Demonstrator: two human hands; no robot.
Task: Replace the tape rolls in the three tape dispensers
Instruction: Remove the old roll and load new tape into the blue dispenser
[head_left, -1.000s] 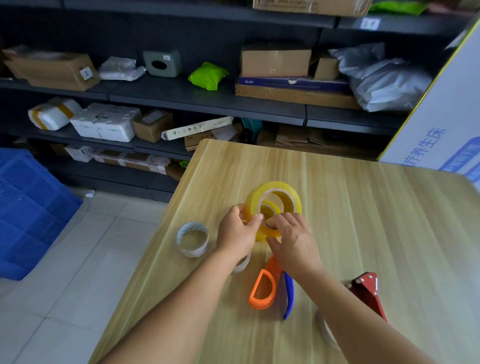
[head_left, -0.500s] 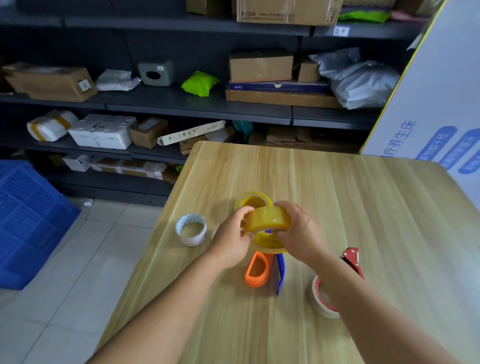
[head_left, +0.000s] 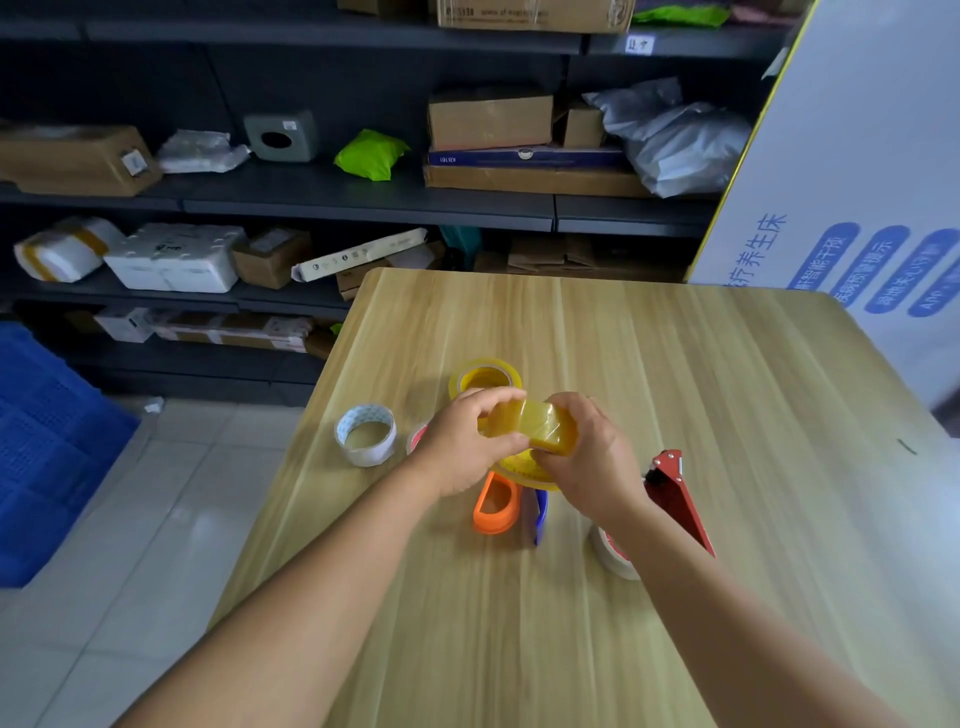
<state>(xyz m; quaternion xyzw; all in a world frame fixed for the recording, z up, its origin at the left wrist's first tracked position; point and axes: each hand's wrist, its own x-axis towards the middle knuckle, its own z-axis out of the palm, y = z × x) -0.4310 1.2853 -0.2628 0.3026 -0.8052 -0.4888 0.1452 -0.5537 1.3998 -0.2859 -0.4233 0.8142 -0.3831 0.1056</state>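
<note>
Both hands hold a yellow tape roll (head_left: 532, 425) above the wooden table (head_left: 701, 374). My left hand (head_left: 462, 444) pinches its left side, and my right hand (head_left: 592, 452) grips its right side. Under the roll lies another yellow roll (head_left: 524, 467), mostly hidden. Behind the hands stands a third yellow roll (head_left: 484, 375). An orange dispenser (head_left: 496, 509) and a blue dispenser (head_left: 539, 515) lie below the hands. A red dispenser (head_left: 675, 496) with a white roll (head_left: 613, 553) lies to the right, under my right forearm.
A white used core (head_left: 366, 434) sits near the table's left edge, with a red-and-white roll (head_left: 416, 439) partly hidden behind my left hand. Dark shelves (head_left: 363, 192) with boxes stand beyond the table. A white printed board (head_left: 857, 182) leans at the right. A blue crate (head_left: 47, 441) sits on the floor.
The hands lifted one yellow roll off the table, then turned and tilted it between them. The camera view shifted slightly leftward.
</note>
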